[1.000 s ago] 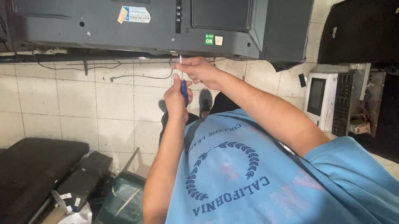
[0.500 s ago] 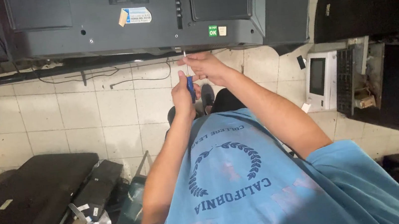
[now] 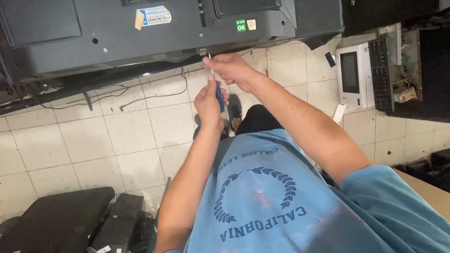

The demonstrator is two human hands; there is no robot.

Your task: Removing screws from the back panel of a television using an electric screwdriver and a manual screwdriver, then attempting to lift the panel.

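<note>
Both arms stretch forward and a little upward from a light blue printed t-shirt, meeting at the lower edge of a big dark grey television back panel that fills the top of the view.

The left hand is curled into a fist around the blue handle of a screwdriver, thumb side up, wrist straight and in line with the forearm, which runs down toward the lower left of the shirt. The fingers are pressed tight around the handle, so only a strip of blue shows between them.

The right hand sits just above and beside the left, its fingertips pinching the thin metal shaft of the screwdriver close under the panel's edge. That forearm comes in from the right, elbow bent and raised slightly, crossing over the shirt's shoulder.

The screwdriver stands nearly upright, its tip touching the bottom edge of the television panel, just left of a small green sticker; whether it sits in a screw cannot be told.

Under the hands lies a pale tiled floor with loose black cables along the panel's lower edge. A small white appliance stands at the right, and flat black devices lie at the lower left corner.
</note>
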